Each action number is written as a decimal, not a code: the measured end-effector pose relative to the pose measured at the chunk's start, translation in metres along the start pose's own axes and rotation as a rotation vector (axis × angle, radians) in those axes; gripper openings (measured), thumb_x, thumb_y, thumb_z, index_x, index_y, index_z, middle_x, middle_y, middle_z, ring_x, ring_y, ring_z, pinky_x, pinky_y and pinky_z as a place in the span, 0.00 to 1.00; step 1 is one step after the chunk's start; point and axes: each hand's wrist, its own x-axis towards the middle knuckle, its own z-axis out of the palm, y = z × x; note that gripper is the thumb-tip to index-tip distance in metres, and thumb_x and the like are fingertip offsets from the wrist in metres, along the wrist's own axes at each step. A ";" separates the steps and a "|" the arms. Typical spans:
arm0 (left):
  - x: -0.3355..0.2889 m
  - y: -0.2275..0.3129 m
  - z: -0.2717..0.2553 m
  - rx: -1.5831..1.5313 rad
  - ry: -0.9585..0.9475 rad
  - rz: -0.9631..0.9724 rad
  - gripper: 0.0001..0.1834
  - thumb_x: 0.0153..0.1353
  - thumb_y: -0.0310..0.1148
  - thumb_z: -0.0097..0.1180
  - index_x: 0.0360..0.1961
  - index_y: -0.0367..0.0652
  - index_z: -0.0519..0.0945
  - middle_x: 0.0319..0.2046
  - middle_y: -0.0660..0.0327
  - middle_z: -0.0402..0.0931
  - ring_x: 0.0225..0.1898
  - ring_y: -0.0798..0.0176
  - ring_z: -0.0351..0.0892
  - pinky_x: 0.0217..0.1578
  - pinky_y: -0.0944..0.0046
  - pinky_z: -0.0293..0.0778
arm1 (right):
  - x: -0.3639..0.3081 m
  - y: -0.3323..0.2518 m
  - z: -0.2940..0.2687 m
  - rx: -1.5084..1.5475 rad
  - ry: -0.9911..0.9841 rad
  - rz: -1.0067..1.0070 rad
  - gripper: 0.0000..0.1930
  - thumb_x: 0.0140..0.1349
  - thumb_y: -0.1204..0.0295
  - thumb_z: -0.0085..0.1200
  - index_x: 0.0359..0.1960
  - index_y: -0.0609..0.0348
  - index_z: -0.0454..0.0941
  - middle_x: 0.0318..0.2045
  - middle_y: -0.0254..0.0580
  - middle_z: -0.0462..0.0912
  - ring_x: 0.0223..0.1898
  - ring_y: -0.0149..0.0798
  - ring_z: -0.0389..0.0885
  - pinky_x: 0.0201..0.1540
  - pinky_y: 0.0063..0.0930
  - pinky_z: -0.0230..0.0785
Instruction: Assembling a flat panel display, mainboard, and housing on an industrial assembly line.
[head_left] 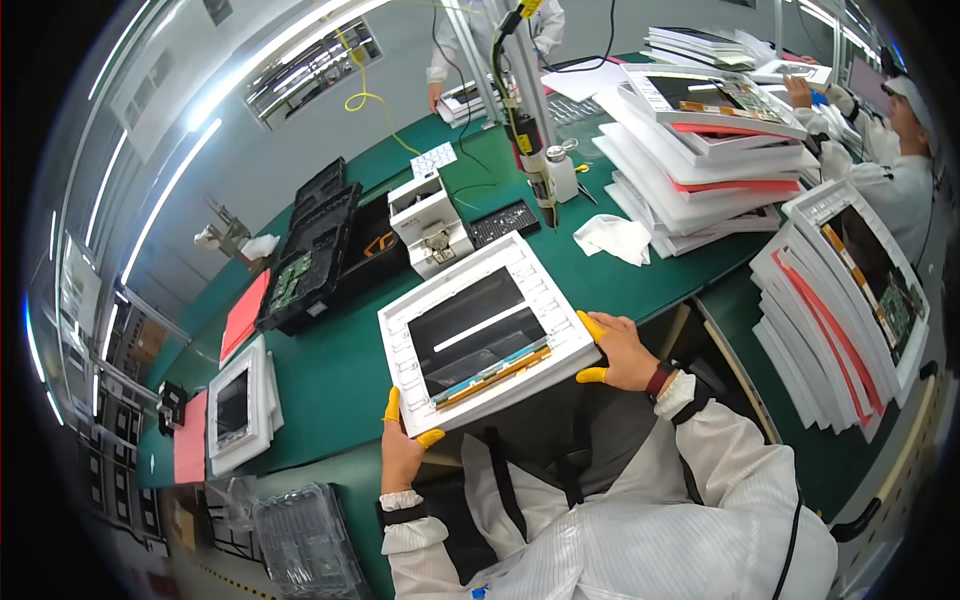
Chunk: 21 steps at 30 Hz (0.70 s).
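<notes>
- Your left hand [404, 458] clamps the white tray [522, 385] near its front-left corner;
- your right hand [628, 360] clamps its right end;
- its long axis slants between them.

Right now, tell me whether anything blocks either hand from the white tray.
Nothing visible does: the left hand and right hand hold the white tray by its near corners, only yellow finger covers coming between.

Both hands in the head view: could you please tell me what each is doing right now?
Left hand: holding the white tray near its lower-left corner.
Right hand: holding the same tray at its right end.
</notes>
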 end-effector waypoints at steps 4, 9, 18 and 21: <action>0.005 0.002 0.007 -0.245 0.008 -0.008 0.59 0.38 0.31 0.78 0.70 0.36 0.53 0.61 0.53 0.66 0.59 0.57 0.70 0.59 0.61 0.68 | -0.008 0.003 0.013 -0.023 0.109 0.021 0.44 0.54 0.50 0.63 0.67 0.62 0.60 0.61 0.51 0.69 0.68 0.47 0.59 0.67 0.43 0.45; 0.004 0.008 0.007 -0.231 0.051 -0.071 0.59 0.39 0.31 0.78 0.70 0.38 0.53 0.61 0.56 0.67 0.58 0.60 0.71 0.59 0.62 0.70 | -0.007 0.002 0.009 0.006 0.223 0.011 0.33 0.50 0.68 0.65 0.60 0.60 0.70 0.58 0.48 0.73 0.63 0.46 0.66 0.64 0.40 0.52; 0.003 0.018 0.011 -0.308 0.036 -0.092 0.61 0.39 0.43 0.79 0.70 0.37 0.55 0.64 0.57 0.63 0.62 0.60 0.67 0.63 0.62 0.63 | -0.023 0.016 -0.024 -0.038 0.369 0.166 0.16 0.51 0.76 0.62 0.43 0.56 0.81 0.40 0.41 0.81 0.45 0.47 0.76 0.47 0.38 0.67; 0.001 0.017 0.010 -0.280 0.083 -0.097 0.62 0.38 0.45 0.78 0.71 0.39 0.53 0.62 0.56 0.65 0.60 0.60 0.69 0.60 0.62 0.67 | -0.029 0.006 -0.017 0.211 0.253 0.288 0.16 0.53 0.77 0.61 0.45 0.63 0.79 0.32 0.47 0.78 0.34 0.51 0.77 0.38 0.39 0.70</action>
